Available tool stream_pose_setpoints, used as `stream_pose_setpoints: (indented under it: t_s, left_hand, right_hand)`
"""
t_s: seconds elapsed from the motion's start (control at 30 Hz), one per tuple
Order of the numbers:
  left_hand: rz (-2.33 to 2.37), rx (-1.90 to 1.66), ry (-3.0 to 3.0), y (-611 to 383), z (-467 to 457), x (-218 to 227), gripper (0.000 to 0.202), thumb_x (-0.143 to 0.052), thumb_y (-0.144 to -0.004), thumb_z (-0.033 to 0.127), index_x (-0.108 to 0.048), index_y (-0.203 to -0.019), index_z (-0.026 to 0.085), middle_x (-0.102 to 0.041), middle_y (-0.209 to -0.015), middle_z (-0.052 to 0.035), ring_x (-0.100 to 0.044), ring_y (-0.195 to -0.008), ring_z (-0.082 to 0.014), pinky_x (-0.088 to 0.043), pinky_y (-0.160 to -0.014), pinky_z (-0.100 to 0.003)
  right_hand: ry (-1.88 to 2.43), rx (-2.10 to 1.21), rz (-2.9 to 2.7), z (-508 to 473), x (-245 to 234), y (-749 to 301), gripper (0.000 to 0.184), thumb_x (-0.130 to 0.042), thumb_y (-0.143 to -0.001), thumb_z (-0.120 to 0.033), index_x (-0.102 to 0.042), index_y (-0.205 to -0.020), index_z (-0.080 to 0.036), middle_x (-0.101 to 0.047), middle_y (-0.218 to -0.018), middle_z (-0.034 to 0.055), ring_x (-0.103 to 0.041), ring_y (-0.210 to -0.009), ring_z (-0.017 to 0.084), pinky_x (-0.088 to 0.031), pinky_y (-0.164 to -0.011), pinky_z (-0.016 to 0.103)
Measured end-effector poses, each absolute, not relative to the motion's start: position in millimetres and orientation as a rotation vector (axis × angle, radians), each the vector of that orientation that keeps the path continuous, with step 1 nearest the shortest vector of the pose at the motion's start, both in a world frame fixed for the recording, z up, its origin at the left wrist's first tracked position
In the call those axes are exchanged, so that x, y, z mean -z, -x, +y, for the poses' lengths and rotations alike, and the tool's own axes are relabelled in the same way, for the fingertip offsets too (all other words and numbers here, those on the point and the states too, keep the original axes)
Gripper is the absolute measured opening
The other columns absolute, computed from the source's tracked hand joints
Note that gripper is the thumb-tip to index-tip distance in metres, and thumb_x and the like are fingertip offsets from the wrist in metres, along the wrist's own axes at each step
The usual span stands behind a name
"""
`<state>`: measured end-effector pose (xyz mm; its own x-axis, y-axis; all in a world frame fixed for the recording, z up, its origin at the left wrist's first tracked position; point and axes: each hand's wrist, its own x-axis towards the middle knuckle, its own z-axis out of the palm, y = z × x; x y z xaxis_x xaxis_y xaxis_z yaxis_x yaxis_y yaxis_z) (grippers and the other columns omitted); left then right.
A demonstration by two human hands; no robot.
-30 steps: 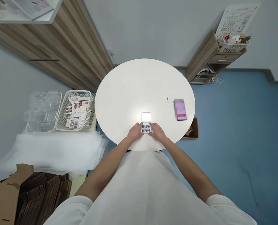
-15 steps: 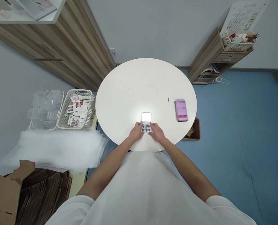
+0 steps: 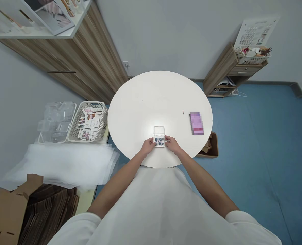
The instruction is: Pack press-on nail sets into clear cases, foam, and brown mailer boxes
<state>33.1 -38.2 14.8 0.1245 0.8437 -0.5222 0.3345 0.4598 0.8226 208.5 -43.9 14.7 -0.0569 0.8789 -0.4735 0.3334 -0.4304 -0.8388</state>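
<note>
A small clear plastic case (image 3: 159,146) lies on the white table (image 3: 151,95) near its front edge. Its lid stands open, tipped away from me. Inside sit two rows of dark blue and pale press-on nails (image 3: 159,140). My left hand (image 3: 148,146) grips the case's left side, thumb by the front corner and fingers at the edge. On the opposite side my right hand (image 3: 173,144) pinches at the right edge with thumb and fingertips; a small light gap shows between them.
A blurred purple pack (image 3: 197,123) lies at the table's right. Left of the table stand a basket of nail cards (image 3: 88,122), a basket of clear plastic boxes (image 3: 57,122) and stacked white sheets (image 3: 69,163). A cardboard box (image 3: 214,146) sits on the floor at right.
My view has tilted slightly, so the scene appears shifted. My fingers have slid outward from over the case to its sides, and more of the nails shows. The lid stays open.
</note>
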Motion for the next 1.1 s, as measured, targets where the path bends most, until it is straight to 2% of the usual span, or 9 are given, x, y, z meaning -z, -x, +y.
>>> stream_pose_setpoints:
  t_s: [0.17, 0.23, 0.33, 0.5, 0.8, 0.97, 1.1]
  left_hand:
    - [1.446, -0.624, -0.975, -23, -47, -29, 0.038, -0.055, -0.071, 0.029, -0.056, -0.107, 0.017, -0.058, -0.084, -0.0042, -0.052, -0.069, -0.0104, -0.044, -0.064, -0.026]
    - [1.406, -0.652, -0.926, -19, -52, -34, 0.039, -0.059, -0.070, 0.030, -0.055, -0.107, 0.017, -0.059, -0.090, -0.0057, -0.054, -0.074, -0.0112, -0.045, -0.067, -0.027]
    - [1.287, -0.667, -0.813, -15, -58, -42, 0.041, -0.063, -0.067, 0.030, -0.054, -0.105, 0.017, -0.061, -0.089, -0.0061, -0.057, -0.075, -0.0116, -0.046, -0.068, -0.028]
    - [1.156, -0.670, -0.720, -12, -63, -53, 0.042, -0.068, -0.064, 0.031, -0.054, -0.102, 0.017, -0.062, -0.089, -0.0065, -0.059, -0.076, -0.0121, -0.046, -0.070, -0.028]
    - [1.075, -0.691, -0.589, -17, -68, -58, 0.041, -0.068, -0.067, 0.028, -0.054, -0.104, 0.017, -0.063, -0.093, -0.0073, -0.060, -0.079, -0.0121, -0.049, -0.071, -0.028]
    - [1.062, -0.721, -0.518, -20, -68, -59, 0.036, -0.066, -0.070, 0.025, -0.054, -0.102, 0.017, -0.062, -0.094, -0.0067, -0.059, -0.078, -0.0103, -0.050, -0.072, -0.025]
    - [1.039, -0.781, -0.418, -24, -68, -60, 0.036, -0.068, -0.067, 0.020, -0.055, -0.100, 0.018, -0.063, -0.087, -0.0037, -0.059, -0.073, -0.0078, -0.050, -0.069, -0.021]
  right_hand:
    - [1.647, -1.569, -1.116, -53, -34, -209, 0.046, -0.050, -0.070, -0.022, -0.050, -0.116, -0.019, -0.053, -0.109, 0.0071, -0.053, -0.072, 0.010, -0.046, -0.067, 0.027]
    - [1.599, -1.572, -1.080, -57, -40, -209, 0.042, -0.052, -0.070, -0.026, -0.053, -0.112, -0.020, -0.055, -0.105, 0.0063, -0.054, -0.072, 0.010, -0.046, -0.067, 0.027]
    - [1.530, -1.593, -1.035, -60, -45, -211, 0.036, -0.053, -0.071, -0.032, -0.056, -0.105, -0.020, -0.058, -0.098, 0.0048, -0.054, -0.071, 0.010, -0.046, -0.066, 0.026]
    - [1.406, -1.741, -0.936, -54, -50, -214, 0.036, -0.052, -0.074, -0.040, -0.055, -0.104, -0.020, -0.061, -0.092, 0.0051, -0.057, -0.076, 0.013, -0.046, -0.066, 0.027]
    - [1.314, -1.711, -1.020, -45, -61, -217, 0.034, -0.048, -0.076, -0.030, -0.048, -0.110, -0.024, -0.057, -0.109, 0.0059, -0.056, -0.090, 0.014, -0.048, -0.073, 0.029]
    - [1.249, -1.779, -0.923, -51, -64, -222, 0.027, -0.047, -0.074, -0.026, -0.054, -0.100, -0.023, -0.056, -0.109, 0.0034, -0.057, -0.086, 0.012, -0.048, -0.075, 0.031]
    - [1.172, -1.804, -0.748, -56, -66, -221, 0.025, -0.052, -0.071, -0.026, -0.059, -0.095, -0.022, -0.057, -0.107, 0.0040, -0.057, -0.088, 0.015, -0.048, -0.077, 0.031]
